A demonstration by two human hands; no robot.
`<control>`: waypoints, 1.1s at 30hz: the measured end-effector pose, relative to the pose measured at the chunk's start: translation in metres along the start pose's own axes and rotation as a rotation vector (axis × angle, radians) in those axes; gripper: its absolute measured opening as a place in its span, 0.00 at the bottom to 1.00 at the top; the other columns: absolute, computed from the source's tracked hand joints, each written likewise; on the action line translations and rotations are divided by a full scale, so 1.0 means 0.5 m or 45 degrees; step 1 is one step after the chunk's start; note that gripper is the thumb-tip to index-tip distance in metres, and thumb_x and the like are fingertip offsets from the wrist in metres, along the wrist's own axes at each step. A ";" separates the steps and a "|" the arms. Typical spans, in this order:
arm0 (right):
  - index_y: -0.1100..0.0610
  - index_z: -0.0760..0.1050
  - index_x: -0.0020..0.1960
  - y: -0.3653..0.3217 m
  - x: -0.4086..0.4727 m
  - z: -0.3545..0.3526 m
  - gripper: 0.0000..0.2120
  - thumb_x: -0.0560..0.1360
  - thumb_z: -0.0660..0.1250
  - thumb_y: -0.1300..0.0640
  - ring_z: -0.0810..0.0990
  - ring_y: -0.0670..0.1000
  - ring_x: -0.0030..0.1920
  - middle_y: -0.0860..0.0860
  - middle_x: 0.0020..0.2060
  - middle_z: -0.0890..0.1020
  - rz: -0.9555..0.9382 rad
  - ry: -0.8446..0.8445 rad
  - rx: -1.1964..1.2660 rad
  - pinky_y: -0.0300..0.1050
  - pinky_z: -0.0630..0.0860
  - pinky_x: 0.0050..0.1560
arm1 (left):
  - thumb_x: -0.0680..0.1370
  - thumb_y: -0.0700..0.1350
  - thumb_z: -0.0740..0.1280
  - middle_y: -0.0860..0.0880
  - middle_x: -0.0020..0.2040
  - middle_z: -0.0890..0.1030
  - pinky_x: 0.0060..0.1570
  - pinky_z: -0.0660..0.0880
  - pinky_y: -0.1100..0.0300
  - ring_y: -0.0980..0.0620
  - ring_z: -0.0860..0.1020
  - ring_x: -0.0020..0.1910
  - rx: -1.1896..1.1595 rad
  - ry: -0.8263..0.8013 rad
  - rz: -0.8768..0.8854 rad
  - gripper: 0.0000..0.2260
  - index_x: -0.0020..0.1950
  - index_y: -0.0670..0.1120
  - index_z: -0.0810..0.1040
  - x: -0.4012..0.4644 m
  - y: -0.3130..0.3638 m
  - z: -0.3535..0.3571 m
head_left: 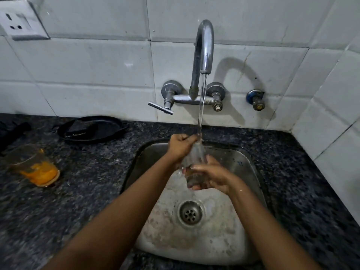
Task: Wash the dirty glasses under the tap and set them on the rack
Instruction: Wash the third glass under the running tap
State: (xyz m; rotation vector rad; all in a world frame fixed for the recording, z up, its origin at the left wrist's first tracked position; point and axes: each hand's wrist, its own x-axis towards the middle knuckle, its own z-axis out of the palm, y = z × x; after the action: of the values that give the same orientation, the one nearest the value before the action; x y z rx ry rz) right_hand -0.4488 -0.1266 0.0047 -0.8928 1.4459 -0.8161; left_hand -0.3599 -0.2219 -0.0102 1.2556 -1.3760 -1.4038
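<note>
A clear glass (194, 158) is held tilted over the steel sink (251, 172), its mouth up under the running stream from the tap (203, 45). My left hand (180, 147) grips the glass near its rim, fingers curled over the top edge. My right hand (209, 177) wraps around its base. Water runs down the glass and over both hands. A second glass (33, 165), smeared with orange residue, stands on the dark granite counter (87, 182) at the left.
A black pan (91, 129) lies on the counter behind the dirty glass, near the tiled wall. The tap's lever handle (160, 108) sticks out to the left. The sink drain (190, 212) is open below my hands. A wall socket (21, 22) is at the top left.
</note>
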 end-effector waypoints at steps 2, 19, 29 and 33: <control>0.60 0.79 0.43 0.006 -0.006 -0.014 0.06 0.67 0.70 0.61 0.83 0.57 0.35 0.61 0.40 0.82 0.051 -0.215 0.442 0.44 0.80 0.31 | 0.73 0.46 0.70 0.52 0.21 0.69 0.28 0.66 0.61 0.54 0.67 0.22 -0.320 -0.080 -0.005 0.19 0.25 0.48 0.68 -0.014 0.004 -0.010; 0.59 0.68 0.54 0.017 0.009 0.027 0.25 0.64 0.76 0.55 0.83 0.55 0.38 0.53 0.41 0.80 -0.075 0.547 -0.580 0.44 0.75 0.31 | 0.80 0.51 0.58 0.35 0.36 0.80 0.40 0.77 0.49 0.39 0.79 0.36 0.787 -0.122 0.418 0.21 0.37 0.36 0.77 -0.032 0.050 0.010; 0.57 0.72 0.52 -0.035 0.017 -0.028 0.26 0.59 0.78 0.51 0.80 0.57 0.47 0.55 0.47 0.81 -0.210 0.551 -0.835 0.51 0.78 0.45 | 0.81 0.52 0.54 0.40 0.39 0.80 0.40 0.74 0.57 0.47 0.79 0.38 0.614 -0.305 0.312 0.21 0.41 0.38 0.77 -0.043 0.092 -0.009; 0.57 0.63 0.63 -0.013 0.019 0.021 0.27 0.70 0.71 0.55 0.74 0.59 0.57 0.58 0.57 0.74 -0.398 1.058 -1.513 0.52 0.73 0.50 | 0.80 0.50 0.56 0.37 0.51 0.81 0.48 0.78 0.52 0.42 0.80 0.47 0.508 -0.215 -0.022 0.19 0.54 0.35 0.77 -0.010 0.105 0.009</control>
State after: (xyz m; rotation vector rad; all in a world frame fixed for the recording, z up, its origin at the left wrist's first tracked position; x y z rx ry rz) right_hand -0.4378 -0.1379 0.0056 -1.8164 2.6604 -0.4938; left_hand -0.3684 -0.2216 0.0422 1.4248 -1.8312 -1.3100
